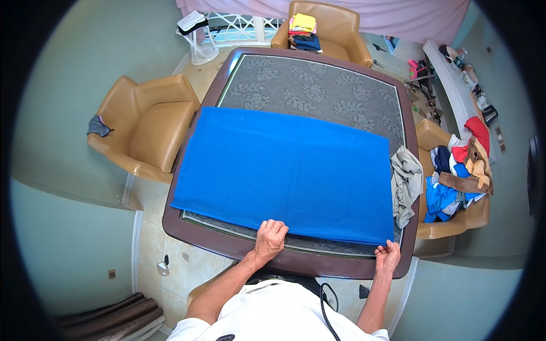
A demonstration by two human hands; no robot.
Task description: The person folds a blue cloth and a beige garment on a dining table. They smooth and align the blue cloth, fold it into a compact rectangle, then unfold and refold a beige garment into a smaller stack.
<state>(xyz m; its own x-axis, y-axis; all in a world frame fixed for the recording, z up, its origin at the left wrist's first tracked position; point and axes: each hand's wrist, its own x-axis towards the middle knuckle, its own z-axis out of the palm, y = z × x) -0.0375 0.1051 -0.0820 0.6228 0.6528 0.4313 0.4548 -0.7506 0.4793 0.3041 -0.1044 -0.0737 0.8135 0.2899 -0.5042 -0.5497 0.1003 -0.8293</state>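
Note:
A large blue cloth (pixel 286 170), folded into a rough rectangle, lies flat across a table (pixel 337 266) with a dark wooden rim and a grey floral top. My left hand (pixel 271 241) grips the cloth's near edge around its middle, fingers curled. At the near right corner, my right hand (pixel 387 255) pinches the cloth between thumb and fingers. Just beyond the cloth's right edge, a crumpled grey-beige garment (pixel 407 183) rests on the table's right side.
A tan armchair (pixel 452 230) at the right holds a heap of mixed clothes (pixel 460 174). Folded clothes (pixel 303 32) sit on the far armchair (pixel 337 30). Another armchair (pixel 158 132) stands left, a grey cloth (pixel 99 126) on its arm. A white stool (pixel 204 49) stands far left.

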